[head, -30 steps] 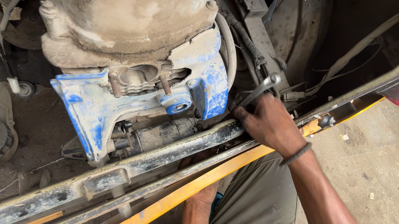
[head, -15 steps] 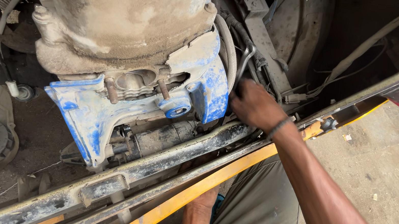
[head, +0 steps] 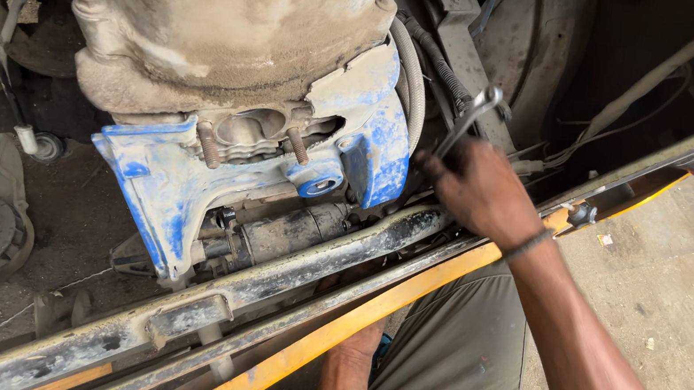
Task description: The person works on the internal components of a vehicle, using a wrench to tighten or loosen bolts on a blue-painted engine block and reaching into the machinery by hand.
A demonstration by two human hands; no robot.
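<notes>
Big grimy engine block fills top, blue-painted bracket bolted under it, two bare studs sticking out. Dirty steel crossbar and yellow frame rail run diagonally below. Right hand has fingers wrapped tight round a spanner, head up beside the black hose. Left hand hidden under rail, only forearm shows, fingers cannot tell. Looks mid-job: bracket still mounted, fastener work ongoing.
</notes>
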